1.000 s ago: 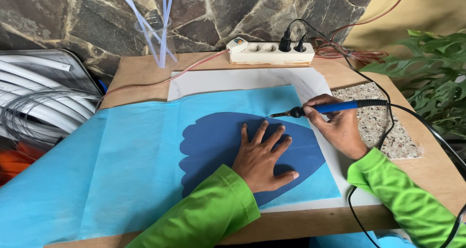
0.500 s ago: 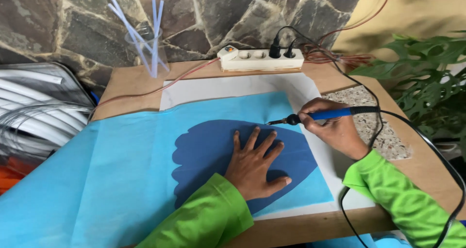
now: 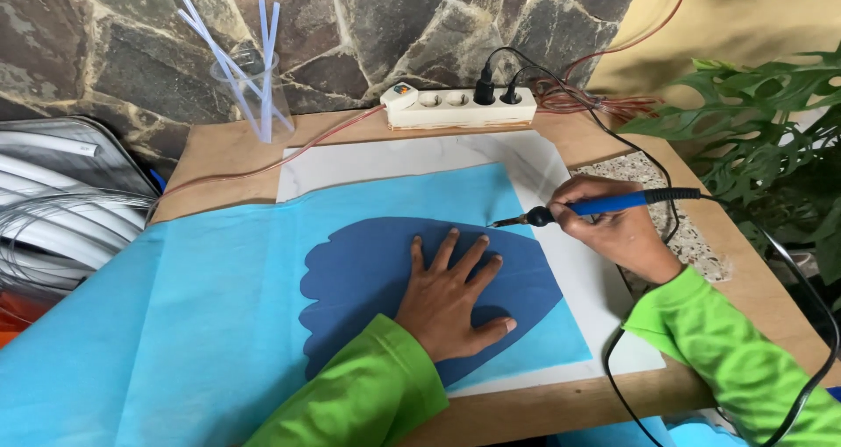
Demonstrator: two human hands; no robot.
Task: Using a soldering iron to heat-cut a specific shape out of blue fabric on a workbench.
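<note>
While the left hand (image 3: 451, 302) is spread flat with open fingers on the dark blue rounded sheet shape (image 3: 368, 281), nothing is gripped by it. This dark shape is laid on a big light blue thin sheet (image 3: 201, 316), which is spread over a white board (image 3: 420, 158) on the brown wooden worktop (image 3: 228, 145).

A blue-handled pen-like hot tool with a black cord (image 3: 596, 206) is held tight in the closed grip of the right hand (image 3: 613, 232). The handle is inside the grip, and the thin metal tip is stuck out to the left, touching the light blue sheet just at the top edge of the dark shape, just past the left fingertips.

Compared with one second ago, the tip has been kept near the same top edge, and the left hand has stayed flat on the dark shape.

At the back, a white power strip (image 3: 460, 105) and a clear cup of clear straws (image 3: 250, 84) are seen by the stone wall (image 3: 368, 27).
</note>
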